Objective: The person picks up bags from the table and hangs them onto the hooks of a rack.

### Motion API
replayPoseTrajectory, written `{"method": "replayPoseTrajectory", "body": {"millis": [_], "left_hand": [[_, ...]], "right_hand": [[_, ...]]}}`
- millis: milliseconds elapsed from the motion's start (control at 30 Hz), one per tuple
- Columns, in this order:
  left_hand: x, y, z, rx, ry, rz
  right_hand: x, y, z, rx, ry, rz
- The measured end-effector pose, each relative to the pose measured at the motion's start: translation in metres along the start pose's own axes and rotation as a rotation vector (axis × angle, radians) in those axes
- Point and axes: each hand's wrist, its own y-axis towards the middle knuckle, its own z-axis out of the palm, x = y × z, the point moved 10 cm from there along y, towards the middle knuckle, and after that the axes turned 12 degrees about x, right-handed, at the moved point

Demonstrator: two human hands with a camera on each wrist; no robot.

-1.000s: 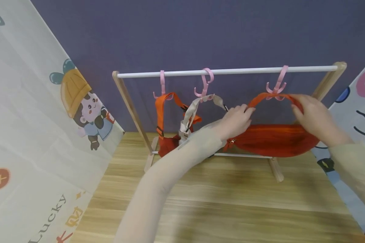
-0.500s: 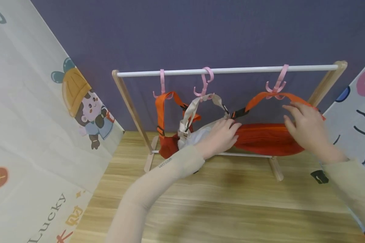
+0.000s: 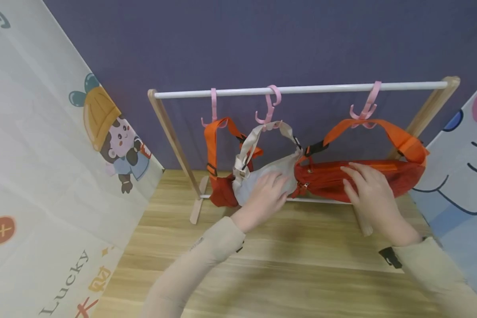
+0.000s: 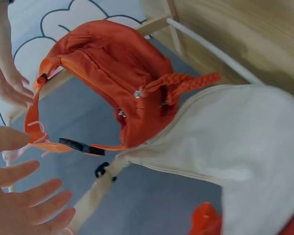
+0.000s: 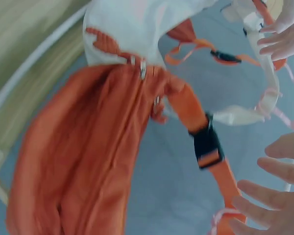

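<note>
A red-orange bag (image 3: 330,176) hangs by its orange strap from the right pink hook (image 3: 369,106). Beside it a white bag (image 3: 286,167) hangs from the middle hook (image 3: 269,108), and another red bag (image 3: 222,192) from the left hook (image 3: 213,108). My left hand (image 3: 265,194) is in front of the white bag, fingers spread and loose; the left wrist view shows that hand (image 4: 29,196) holding nothing. In front of the red-orange bag is my right hand (image 3: 369,196), its fingers (image 5: 264,196) apart and empty in the right wrist view.
The rack has a white top rail (image 3: 322,89) and wooden legs (image 3: 171,137), and stands on a wood-grain surface (image 3: 302,274) against a dark blue backdrop (image 3: 238,39). Printed cloths hang left (image 3: 35,154) and right (image 3: 469,198). A black buckle (image 3: 390,257) lies near my right sleeve.
Both hands have let go of the orange strap. They have moved down and to the left, and the strap's right part now sags over the end of the bag.
</note>
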Motion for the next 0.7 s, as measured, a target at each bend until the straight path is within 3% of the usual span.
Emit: {"method": "replayPoseTrajectory", "body": {"millis": [133,267,367,500,700], "left_hand": [[0.008,-0.022,0.006,-0.039,-0.003,-0.070],[0.011,-0.043,0.008,-0.123,0.066,-0.118],[0.013,-0.055,0.016,-0.142,0.120,-0.158],[0.016,-0.069,0.034,-0.088,0.131,-0.218],[0.019,-0.085,0.059,0.048,0.118,-0.290]], "right_hand": [[0.016,-0.010,0.017,-0.048,0.001,-0.024],[0.028,-0.023,0.039,-0.063,-0.012,-0.029],[0.033,-0.031,0.055,-0.045,-0.017,-0.006],[0.033,-0.042,0.077,0.025,-0.023,0.051],[0.032,-0.056,0.111,0.229,-0.029,0.147]]}}
